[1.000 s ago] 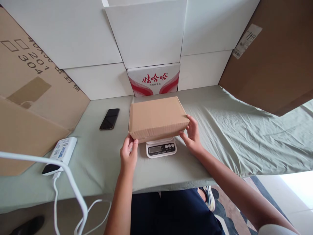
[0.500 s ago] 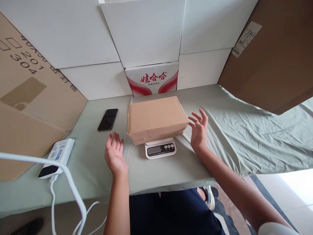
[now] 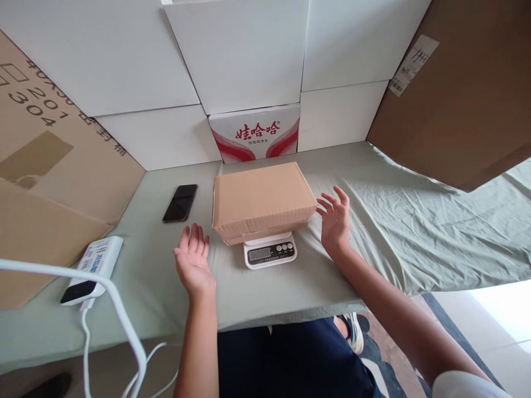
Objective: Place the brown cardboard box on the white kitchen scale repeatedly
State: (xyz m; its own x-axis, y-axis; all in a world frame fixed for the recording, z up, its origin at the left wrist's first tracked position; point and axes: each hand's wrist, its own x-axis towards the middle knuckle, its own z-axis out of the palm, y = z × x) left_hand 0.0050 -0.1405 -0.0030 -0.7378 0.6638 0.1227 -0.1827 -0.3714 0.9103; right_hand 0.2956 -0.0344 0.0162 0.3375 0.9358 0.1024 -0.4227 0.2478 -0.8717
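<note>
A closed brown cardboard box [image 3: 263, 196] rests on top of a small white digital scale [image 3: 270, 252], covering the weighing plate. The scale's grey display and round buttons show in front of the box; I cannot read any figure there. To the left of the box, palm turned up and fingers spread, my left hand [image 3: 194, 262] holds nothing. On the opposite side my right hand [image 3: 335, 218] is also open, its fingertips close to the box's right edge; whether they touch it I cannot tell.
A black phone [image 3: 180, 203] lies left of the box. Farther left, a white power bank [image 3: 92, 271] has a white cable [image 3: 86, 331] plugged in. Large cardboard cartons [image 3: 418, 105] flank the green cloth [image 3: 385, 232], and white boxes [image 3: 249, 55] line the back above a red-and-white carton [image 3: 255, 132].
The whole view has shifted slightly. My left thumb now stands out more from the fingers. The box and scale keep their places on the cloth.
</note>
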